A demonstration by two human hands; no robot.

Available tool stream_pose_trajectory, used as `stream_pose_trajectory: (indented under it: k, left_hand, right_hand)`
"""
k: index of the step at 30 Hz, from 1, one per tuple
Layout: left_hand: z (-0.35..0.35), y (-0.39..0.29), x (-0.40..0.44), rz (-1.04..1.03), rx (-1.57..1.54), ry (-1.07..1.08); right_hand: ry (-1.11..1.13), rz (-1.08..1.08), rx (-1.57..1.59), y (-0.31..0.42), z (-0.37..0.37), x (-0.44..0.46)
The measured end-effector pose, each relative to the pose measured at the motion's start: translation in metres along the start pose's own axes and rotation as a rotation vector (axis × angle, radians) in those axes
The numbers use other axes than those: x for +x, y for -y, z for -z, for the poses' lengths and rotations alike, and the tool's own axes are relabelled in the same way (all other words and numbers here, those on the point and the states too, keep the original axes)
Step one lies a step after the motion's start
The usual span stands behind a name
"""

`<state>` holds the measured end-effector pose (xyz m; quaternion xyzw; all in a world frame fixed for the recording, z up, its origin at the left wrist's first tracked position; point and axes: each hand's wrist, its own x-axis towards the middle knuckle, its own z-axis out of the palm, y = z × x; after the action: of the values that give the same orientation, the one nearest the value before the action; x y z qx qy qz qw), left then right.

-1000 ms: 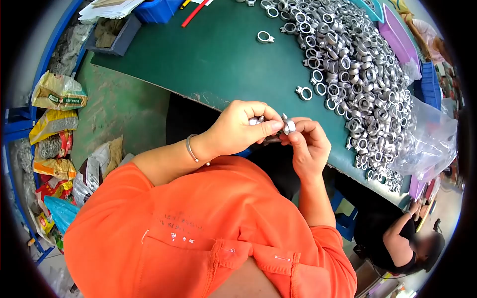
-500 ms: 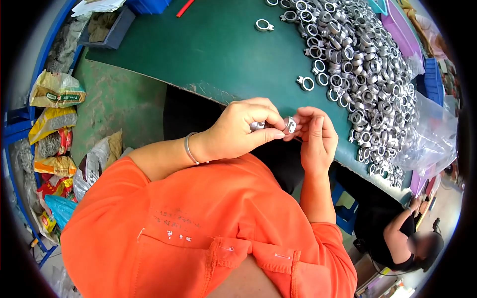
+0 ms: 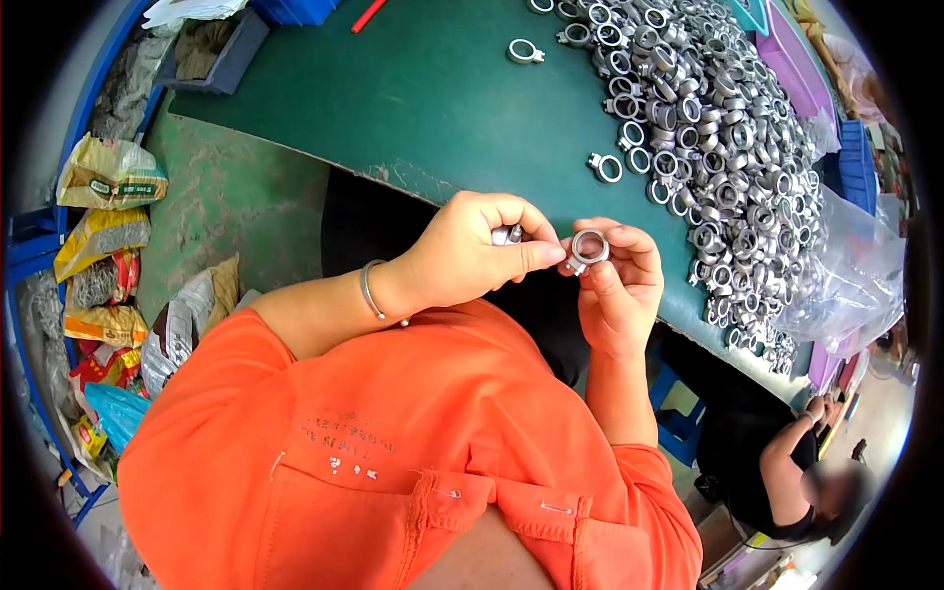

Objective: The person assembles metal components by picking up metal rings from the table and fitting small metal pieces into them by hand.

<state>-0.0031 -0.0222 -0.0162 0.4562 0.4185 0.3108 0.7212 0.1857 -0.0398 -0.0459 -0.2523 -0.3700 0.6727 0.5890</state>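
Metal ring (image 3: 603,241) is held up off the green table (image 3: 393,108), in view at its near edge, pinched between the thumb and fingers of the right hand (image 3: 621,305). The left hand (image 3: 477,246) is curled closed around small metal pieces (image 3: 506,234), partly hidden by its fingers; its thumb and forefinger tips come right up to the ring's left side, and I cannot tell whether they touch it.

Past the hands, one loose ring (image 3: 605,168) lies just beside a big heap of rings (image 3: 728,167) that covers the table's right side, reaching down towards the near right corner. A clear plastic bag (image 3: 851,270) stands against the heap's right flank and blocks the view of that edge. Another single ring (image 3: 525,51) lies farther in, well apart from the near edge. By the left corner sits a grey bin (image 3: 228,67) with cloth in it — a blue bin (image 3: 295,10) and a red pen (image 3: 369,15) are farther off. Beyond the near right corner, another person (image 3: 787,472) bends forward.

The ring's open face is turned up to the eye, its lug pointing back and left — the long axis runs from there to the far right rim.
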Motion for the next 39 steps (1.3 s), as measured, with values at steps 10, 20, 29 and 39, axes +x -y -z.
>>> stream_pose_trajectory:
  k: [10, 20, 29, 39]
  left_hand:
    - [0.002, 0.010, 0.006, 0.188, -0.670, 0.118]
    - [0.004, 0.007, 0.003, -0.007, -0.417, -0.007]
    - [0.003, -0.002, 0.003, 0.018, -0.233, 0.011]
    - [0.000, 0.013, 0.004, -0.524, 0.279, -0.114]
  right_hand:
    - [0.072, 0.501, -1.100, 0.014, -0.008, 0.022]
    - [-0.043, -0.065, -0.689, 0.014, 0.003, 0.026]
    - [0.161, 0.158, -0.934, 0.009, -0.012, 0.011]
    - [-0.100, -0.140, -0.523, 0.013, -0.010, 0.010]
